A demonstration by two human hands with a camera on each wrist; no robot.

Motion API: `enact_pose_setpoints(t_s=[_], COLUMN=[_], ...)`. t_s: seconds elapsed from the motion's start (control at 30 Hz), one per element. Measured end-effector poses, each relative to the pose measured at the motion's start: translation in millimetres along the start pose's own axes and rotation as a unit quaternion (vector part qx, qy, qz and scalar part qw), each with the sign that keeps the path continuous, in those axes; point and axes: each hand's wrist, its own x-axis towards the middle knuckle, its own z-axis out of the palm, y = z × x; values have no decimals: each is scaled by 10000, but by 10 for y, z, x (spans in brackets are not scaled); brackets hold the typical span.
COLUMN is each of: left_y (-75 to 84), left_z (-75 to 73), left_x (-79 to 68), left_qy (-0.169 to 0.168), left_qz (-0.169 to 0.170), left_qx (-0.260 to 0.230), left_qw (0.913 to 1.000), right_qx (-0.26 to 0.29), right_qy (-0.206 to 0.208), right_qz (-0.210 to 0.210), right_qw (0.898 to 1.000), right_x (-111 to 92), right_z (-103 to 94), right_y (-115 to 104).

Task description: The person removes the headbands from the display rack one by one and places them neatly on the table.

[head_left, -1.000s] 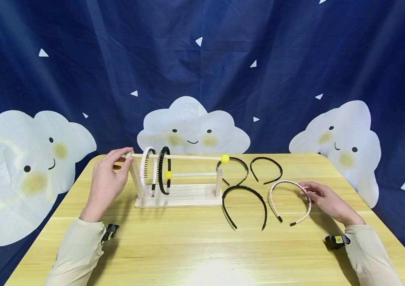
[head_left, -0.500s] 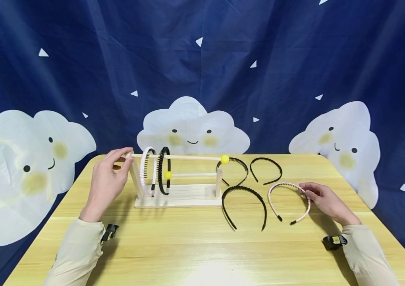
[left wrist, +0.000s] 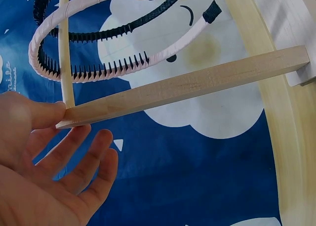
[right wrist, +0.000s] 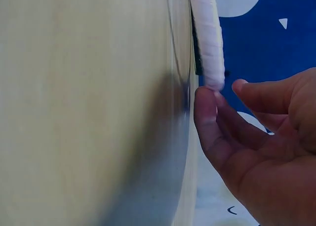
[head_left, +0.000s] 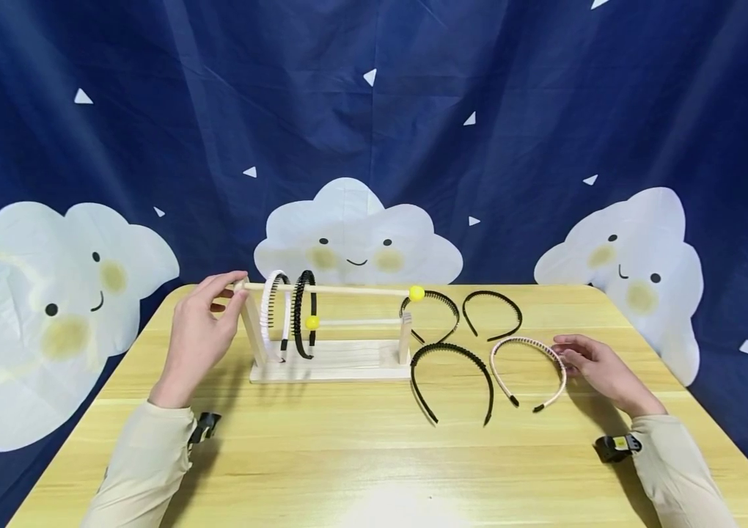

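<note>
My left hand (head_left: 201, 330) pinches the top of the tall post (left wrist: 187, 87) of a wooden headband stand (head_left: 331, 370), thumb on one side and fingertips on the other. A white-pink headband (head_left: 266, 312) and a black headband (head_left: 296, 315) hang on the stand's upper rod (head_left: 361, 291). At the right, a pale pink headband (head_left: 494, 367) lies on the table with its dark tips toward me. My right hand (head_left: 605, 370) is at its right side. In the right wrist view the fingertips meet the wrapped band (right wrist: 210, 43), while the thumb stands apart from it.
Black headbands lie between the stand and the pink one: one in front (head_left: 449, 347), two farther back (head_left: 436, 295) (head_left: 493, 293). Yellow balls cap the upper rod (head_left: 416, 293) and lower rod (head_left: 312, 323). A blue cloth with clouds hangs behind the wooden table (head_left: 321, 455).
The pale pink headband has shifted slightly left, away from my right hand, and a gap has opened between them in the head view. My left hand has stayed on the post.
</note>
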Motion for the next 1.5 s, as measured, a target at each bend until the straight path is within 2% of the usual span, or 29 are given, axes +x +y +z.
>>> enact_pose_setpoints(t_s=[0.1,0.23,0.53,0.77,1.03,1.2,1.33,1.5], left_y=[3,7,13,16,29,33,24,2], left_z=[6,14,34,45,51,46,39,11], left_x=[3,7,26,36,49,53,42,9], left_qy=[-14,-27,-48,-63,-56,-60,-79,-29], left_qz=[1,1,34,49,41,21,-21,-81], left_qx=[8,9,-25,-41,-56,-45,-72,-61], left_qw=[10000,10000,10000,10000,10000,10000,9999,9999], right_qx=[231,251,-220,-392,-577,-591,-607,-238], right_qy=[-34,8,149,337,733,841,942,938], right_qz=[14,48,89,-153,-651,-866,-979,-1129], right_qw=[9997,9997,9996,9985,9935,9909,9889,9889], right_x=[0,-8,-50,-63,-107,-140,-138,-59], right_z=[9,3,-28,-16,23,89,197,427], right_y=[22,35,-78,-186,-515,-771,-998,-1282])
